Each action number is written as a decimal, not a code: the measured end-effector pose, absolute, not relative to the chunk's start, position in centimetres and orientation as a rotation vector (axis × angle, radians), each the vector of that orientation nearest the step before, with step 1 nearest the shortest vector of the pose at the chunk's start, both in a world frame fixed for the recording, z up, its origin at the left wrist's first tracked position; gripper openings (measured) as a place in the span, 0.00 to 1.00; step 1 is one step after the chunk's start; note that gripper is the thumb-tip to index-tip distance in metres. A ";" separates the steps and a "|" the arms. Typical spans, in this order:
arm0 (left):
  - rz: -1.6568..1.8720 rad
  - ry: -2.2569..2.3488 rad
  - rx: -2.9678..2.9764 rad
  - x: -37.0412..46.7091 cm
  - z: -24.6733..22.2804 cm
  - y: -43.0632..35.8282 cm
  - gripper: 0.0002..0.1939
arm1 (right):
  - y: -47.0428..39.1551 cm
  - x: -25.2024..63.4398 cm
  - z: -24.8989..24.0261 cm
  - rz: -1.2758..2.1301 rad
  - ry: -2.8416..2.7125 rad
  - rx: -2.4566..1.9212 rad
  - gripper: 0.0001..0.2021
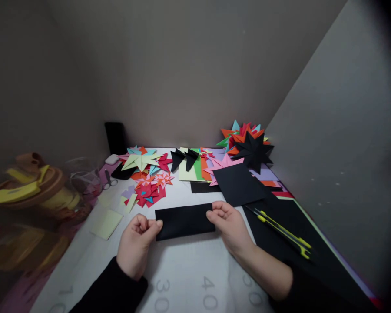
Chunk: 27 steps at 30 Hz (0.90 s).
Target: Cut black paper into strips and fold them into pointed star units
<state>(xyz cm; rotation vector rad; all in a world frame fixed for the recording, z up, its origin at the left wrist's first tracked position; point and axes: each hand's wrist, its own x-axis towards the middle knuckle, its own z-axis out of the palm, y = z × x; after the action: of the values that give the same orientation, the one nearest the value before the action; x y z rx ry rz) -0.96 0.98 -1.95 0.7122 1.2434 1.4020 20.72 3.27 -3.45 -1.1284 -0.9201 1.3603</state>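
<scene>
A black paper rectangle (185, 222) is stretched between my two hands above the white numbered sheet (182, 269). My left hand (137, 243) pinches its left end, thumb on top. My right hand (231, 226) pinches the right end between thumb and curled fingers. Beyond the right hand lies a black paper square (238, 184). Yellow-handled scissors (282, 230) rest on larger black sheets (286, 213) to the right. Two folded black pieces (184, 159) stand at the back, by green and orange paper.
Colourful paper stars (141, 161) are heaped at the back left, more (247, 141) at the back right. A black phone (115, 137) leans on the wall. Pale paper squares (107, 223), small scissors (110, 180) and containers (35, 187) are on the left.
</scene>
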 end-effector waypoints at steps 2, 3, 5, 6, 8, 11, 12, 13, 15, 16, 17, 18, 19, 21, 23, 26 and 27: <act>1.408 1.243 0.726 -1.0 -2.0 1.0 0.25 | 3.2 20.7 -3.4 1.356 -0.938 -1.137 0.12; 1.411 1.248 0.737 -1.0 -2.0 1.0 0.24 | 3.2 20.7 -3.3 1.353 -0.949 -1.141 0.12; 1.402 1.267 0.776 -1.1 -2.0 1.0 0.24 | 3.3 20.7 -3.1 1.341 -0.971 -1.153 0.12; 1.394 1.283 0.803 -1.2 -1.9 1.1 0.23 | 3.3 20.8 -3.0 1.342 -0.989 -1.164 0.12; 1.363 1.312 0.877 -1.7 -1.9 1.3 0.22 | 3.5 21.1 -2.7 1.384 -1.060 -1.201 0.14; 1.256 1.313 0.991 -2.5 -1.9 1.7 0.20 | 3.9 21.5 -2.4 1.476 -1.222 -1.246 0.16; 1.214 1.301 1.014 -2.8 -1.9 1.8 0.20 | 3.9 21.7 -2.3 1.479 -1.264 -1.248 0.15; 1.178 1.285 1.025 -3.0 -1.9 1.9 0.20 | 4.0 21.8 -2.3 1.468 -1.292 -1.243 0.14; 1.146 1.257 1.030 -3.3 -1.8 2.0 0.20 | 4.0 21.9 -2.3 1.435 -1.322 -1.228 0.12; 1.146 1.250 1.037 -3.3 -1.8 1.9 0.19 | 4.0 21.9 -2.3 1.421 -1.331 -1.220 0.12; 1.153 1.251 1.052 -3.3 -1.7 1.9 0.19 | 4.0 21.9 -2.3 1.405 -1.338 -1.214 0.11; 1.166 1.259 1.078 -3.3 -1.6 1.8 0.19 | 3.9 21.9 -2.3 1.384 -1.347 -1.211 0.10; 1.182 1.274 1.112 -3.3 -1.5 1.8 0.19 | 3.9 21.9 -2.2 1.352 -1.360 -1.212 0.10; 1.215 1.315 1.178 -3.3 -1.4 1.7 0.19 | 3.7 21.9 -2.2 1.241 -1.408 -1.215 0.09; 1.234 1.347 1.191 -3.3 -1.4 1.7 0.19 | 3.4 21.9 -2.0 1.068 -1.490 -1.212 0.07; 1.226 1.333 1.115 -3.2 -1.5 1.7 0.19 | 3.0 22.0 -1.8 0.795 -1.631 -1.164 0.06; 1.223 1.316 1.085 -3.2 -1.6 1.8 0.19 | 2.9 22.1 -1.7 0.726 -1.669 -1.142 0.07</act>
<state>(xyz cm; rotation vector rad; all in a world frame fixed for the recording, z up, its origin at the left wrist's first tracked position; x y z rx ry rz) -3.17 1.78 -1.58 1.0852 1.3163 1.2231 22.11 2.91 -1.71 -1.1416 -1.6693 0.7256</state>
